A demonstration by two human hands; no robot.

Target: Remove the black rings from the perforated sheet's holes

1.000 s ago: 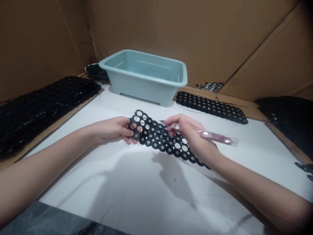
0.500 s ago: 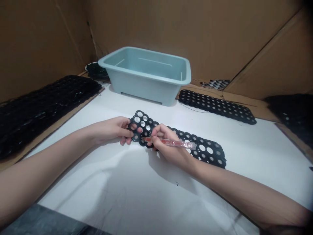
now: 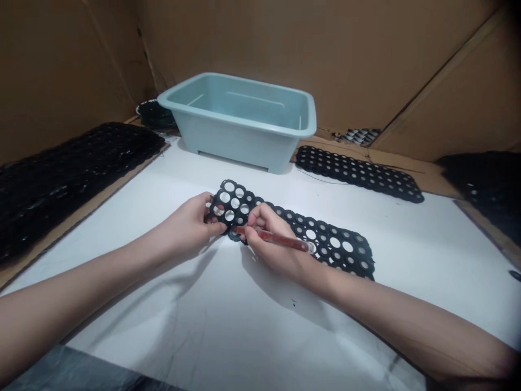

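Note:
A long black sheet (image 3: pixel 322 226) of joined rings lies slantwise across the white table. Some of its holes show white, others are filled with a greyish disc. My left hand (image 3: pixel 199 220) pinches its left end, thumb on top near the front edge. In my right hand (image 3: pixel 266 231) is a slim red-handled tool (image 3: pixel 285 240), held like a pen and pointing left. The tool's tip touches or hovers just over a ring at the front edge, close to my left thumb; the exact contact is too small to tell.
A pale blue tub (image 3: pixel 240 144) stands at the back. Behind it to the right lies another black ring sheet (image 3: pixel 358 172). Dark sheets (image 3: pixel 73 179) are piled at the left, with a dark bowl (image 3: pixel 157 115) beyond. A dark heap (image 3: pixel 484 187) sits at the right edge.
My left thumb has moved along the sheet's front edge, nearer the tool tip. My right hand has shifted slightly left, and the tool has turned in its grip. Another hole near the left end now shows white.

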